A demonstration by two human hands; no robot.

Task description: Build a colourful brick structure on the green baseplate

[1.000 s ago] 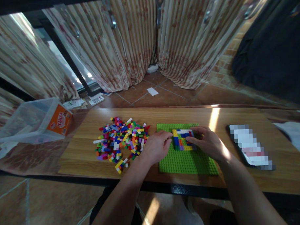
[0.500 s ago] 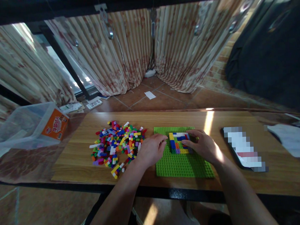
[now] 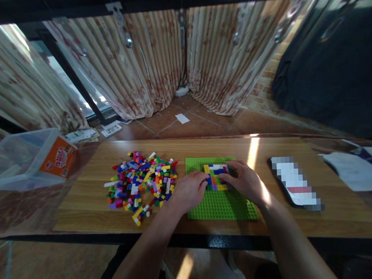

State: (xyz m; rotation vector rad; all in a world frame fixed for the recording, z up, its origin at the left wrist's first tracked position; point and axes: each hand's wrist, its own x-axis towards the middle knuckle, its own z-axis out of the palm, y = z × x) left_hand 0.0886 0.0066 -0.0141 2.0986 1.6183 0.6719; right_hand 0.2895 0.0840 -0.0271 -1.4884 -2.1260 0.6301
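A low rectangular structure of building bricks (image 3: 216,187), in yellow, blue, white, red, purple and orange, sits on a green studded baseplate (image 3: 219,207). My left hand (image 3: 190,190) is closed, its fingertips against the left side of the structure; they hide whether a small loose brick is between them. My right hand (image 3: 244,180) grips the right side, with the thumb over the top and the fingers around the far right corner. Part of the structure's right end is hidden by this hand. To the left of the baseplate lies a pile of loose bricks (image 3: 141,179) in many colours.
The wooden table (image 3: 87,204) carries a phone (image 3: 294,182), its screen blurred out, right of the baseplate. A clear plastic bin (image 3: 24,157) with an orange label stands beyond the table's left end. Papers (image 3: 348,172) lie at the right. Curtains (image 3: 153,67) hang behind.
My left hand has come from just left of the structure to touch its left side. The right hand keeps its place on the structure. The whole view has shifted slightly.
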